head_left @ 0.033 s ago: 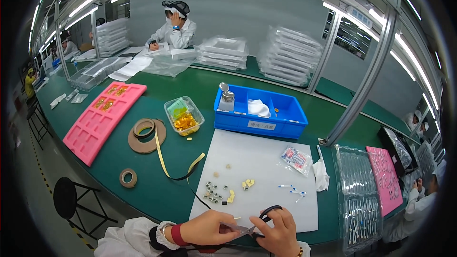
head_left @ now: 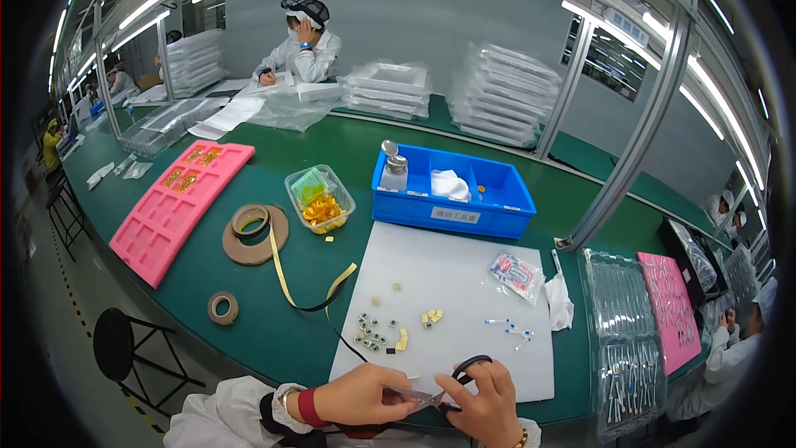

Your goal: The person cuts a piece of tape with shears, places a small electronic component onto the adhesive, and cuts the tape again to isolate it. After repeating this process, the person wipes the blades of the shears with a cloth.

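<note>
My right hand point(head_left: 482, 402) is closed round the black-handled scissors point(head_left: 471, 369), the blades pointing left. My left hand point(head_left: 361, 395) is closed at the blades, its fingertips touching or just beside them. A thin black and yellow tape strip point(head_left: 280, 272) runs from a roll point(head_left: 251, 224) down to my left hand; its end inside the fingers is hidden. Ahead on the white mat point(head_left: 464, 282) lie several small metal ring-like parts point(head_left: 371, 333), small yellow pieces point(head_left: 402, 340) and a black piece point(head_left: 390, 351). Short blue-and-white sticks point(head_left: 510, 330) lie to the right.
A blue divided bin point(head_left: 452, 220) with a metal-topped bottle stands behind the mat. Left are a clear tub point(head_left: 322, 214), a tan tape roll point(head_left: 223, 309) and a pink tray point(head_left: 149, 241). Right are a clear tray point(head_left: 626, 332) and a metal post point(head_left: 634, 133). A person sits opposite.
</note>
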Available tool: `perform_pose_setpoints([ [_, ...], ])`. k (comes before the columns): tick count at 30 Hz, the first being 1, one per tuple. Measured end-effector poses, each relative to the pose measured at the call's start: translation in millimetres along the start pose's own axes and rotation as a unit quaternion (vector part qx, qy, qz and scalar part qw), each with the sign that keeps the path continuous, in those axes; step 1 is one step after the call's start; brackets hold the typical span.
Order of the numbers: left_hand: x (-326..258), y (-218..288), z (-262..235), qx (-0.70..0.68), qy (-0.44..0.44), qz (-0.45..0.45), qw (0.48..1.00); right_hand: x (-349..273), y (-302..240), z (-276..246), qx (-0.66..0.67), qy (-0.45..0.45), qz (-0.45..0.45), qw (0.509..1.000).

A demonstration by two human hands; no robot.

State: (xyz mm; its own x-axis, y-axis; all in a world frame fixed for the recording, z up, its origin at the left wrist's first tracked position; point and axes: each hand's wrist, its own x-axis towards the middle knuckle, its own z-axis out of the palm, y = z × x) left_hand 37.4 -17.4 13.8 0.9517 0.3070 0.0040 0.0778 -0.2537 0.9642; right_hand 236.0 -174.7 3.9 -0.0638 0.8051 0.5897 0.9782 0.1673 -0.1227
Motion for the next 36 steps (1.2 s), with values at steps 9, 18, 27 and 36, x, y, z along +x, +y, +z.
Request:
perform_pose_setpoints([
  [9, 5, 6, -4, -0.020, 0.010, -0.016, 1.000, 3, 11, -2, -0.016, -0.024, 0.004, 1.000],
  [18, 2, 4, -5, -0.047, -0.001, -0.045, 0.998, -3, 4, 3, -0.022, -0.016, 0.023, 0.999],
  [27, 2, -6, -16, -0.267, -0.055, -0.089, 0.958, -2, 5, 3, -0.010, 0.052, 0.100, 0.994],
  [36, -14, -2, -40, -0.293, 0.082, 0.003, 0.952, -2, 9, 0, -0.108, 0.088, 0.086, 0.987],
])
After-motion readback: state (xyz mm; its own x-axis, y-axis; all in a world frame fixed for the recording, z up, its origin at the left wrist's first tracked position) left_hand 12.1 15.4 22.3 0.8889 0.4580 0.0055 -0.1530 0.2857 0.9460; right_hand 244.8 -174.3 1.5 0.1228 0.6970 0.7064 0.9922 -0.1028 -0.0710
